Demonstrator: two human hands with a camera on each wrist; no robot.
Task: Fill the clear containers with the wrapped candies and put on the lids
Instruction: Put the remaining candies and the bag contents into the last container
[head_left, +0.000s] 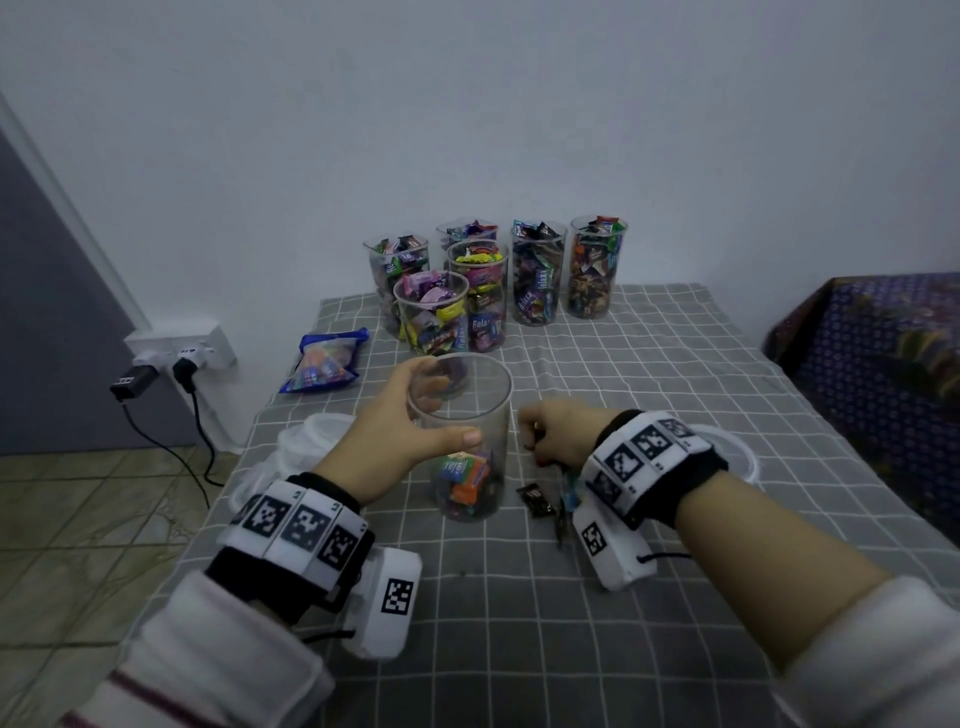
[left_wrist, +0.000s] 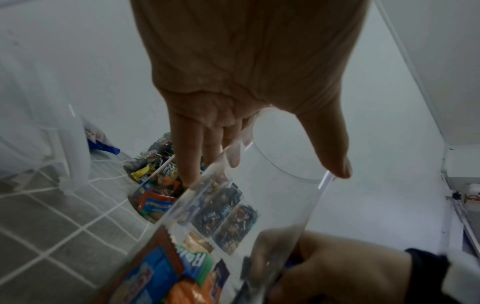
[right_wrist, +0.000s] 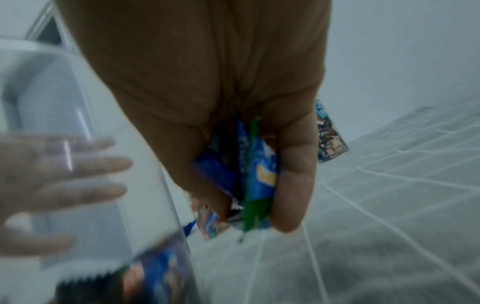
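A tall clear container (head_left: 465, 415) stands on the checked cloth mid-table, with a few wrapped candies (head_left: 464, 475) at its bottom. My left hand (head_left: 415, 415) grips its upper wall, thumb in front, fingers behind; the left wrist view shows the same container (left_wrist: 272, 205) under that left hand (left_wrist: 259, 144). Just right of the container, my right hand (head_left: 550, 434) is curled round a bunch of blue and green wrapped candies (right_wrist: 252, 176), as the right wrist view of the right hand (right_wrist: 259, 185) shows. A dark loose candy (head_left: 535, 499) lies on the cloth below it.
Several filled clear containers (head_left: 540, 275) stand at the table's far edge by the wall. A blue candy bag (head_left: 324, 361) lies far left. White plastic bags (head_left: 306, 441) sit at the left edge, a clear lid (head_left: 737, 452) behind my right wrist. A patterned cloth (head_left: 883, 364) lies at the right.
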